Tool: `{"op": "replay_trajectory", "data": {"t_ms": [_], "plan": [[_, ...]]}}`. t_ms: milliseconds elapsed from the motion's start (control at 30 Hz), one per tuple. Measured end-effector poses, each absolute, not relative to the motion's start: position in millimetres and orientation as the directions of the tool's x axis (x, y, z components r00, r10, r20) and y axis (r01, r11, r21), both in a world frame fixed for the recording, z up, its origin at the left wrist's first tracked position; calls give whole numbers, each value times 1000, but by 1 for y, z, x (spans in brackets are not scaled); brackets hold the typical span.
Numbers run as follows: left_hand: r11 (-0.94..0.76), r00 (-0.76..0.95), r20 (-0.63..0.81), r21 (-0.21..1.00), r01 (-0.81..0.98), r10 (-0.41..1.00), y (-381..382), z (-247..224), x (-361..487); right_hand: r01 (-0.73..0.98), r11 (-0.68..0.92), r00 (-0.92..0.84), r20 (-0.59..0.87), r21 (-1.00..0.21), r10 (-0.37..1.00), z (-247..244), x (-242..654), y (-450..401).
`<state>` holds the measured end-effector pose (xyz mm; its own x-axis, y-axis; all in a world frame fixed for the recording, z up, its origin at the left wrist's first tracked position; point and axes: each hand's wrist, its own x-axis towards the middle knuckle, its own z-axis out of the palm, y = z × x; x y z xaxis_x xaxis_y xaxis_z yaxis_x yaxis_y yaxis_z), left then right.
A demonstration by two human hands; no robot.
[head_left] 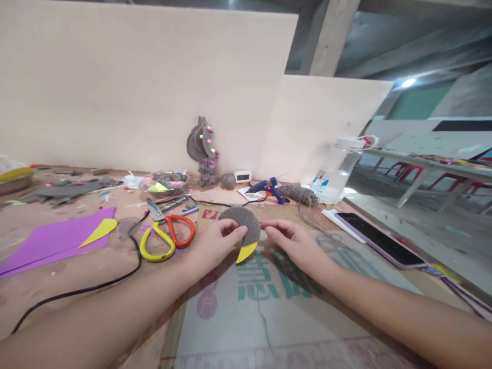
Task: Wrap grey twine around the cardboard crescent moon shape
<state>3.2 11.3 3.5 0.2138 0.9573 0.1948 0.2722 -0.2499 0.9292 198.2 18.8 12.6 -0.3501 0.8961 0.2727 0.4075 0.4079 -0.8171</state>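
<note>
My left hand (221,238) pinches a crescent shape (246,225) wrapped in grey yarn, thumb in front and fingers behind. Its lower tip (246,252) is bare and yellow. Just right of the crescent, my right hand (286,236) has thumb and forefinger closed together near its edge; whatever they pinch is too fine to make out. A loose grey strand (263,318) lies on the printed board (307,318) beneath my hands.
Scissors (157,251) with yellow and red handles, purple sheets (49,246) and a yellow cut piece (99,232) lie left. Behind are a blue glue gun (265,188), grey yarn (298,195) and a hanging ornament (202,148). A phone (378,238) and water bottle (334,171) are right.
</note>
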Motion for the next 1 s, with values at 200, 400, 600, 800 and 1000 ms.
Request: {"op": "replay_trajectory", "data": {"t_ms": [200,400,600,800,1000], "plan": [[-304,251,235,908,289,939,9,6,4,441,415,-401,239,-796,884,9,199,17],[-366,233,301,873,322,925,4,10,6,430,460,-394,298,-777,870,15,194,9],[-336,245,284,920,201,927,4,6,8,434,543,-445,354,-719,823,21,191,3],[-320,269,277,939,128,922,6,1,7,356,643,-561,396,-678,727,23,191,0],[-344,305,285,925,163,909,-2,15,4,332,683,-558,449,-651,698,28,194,-1]]}}
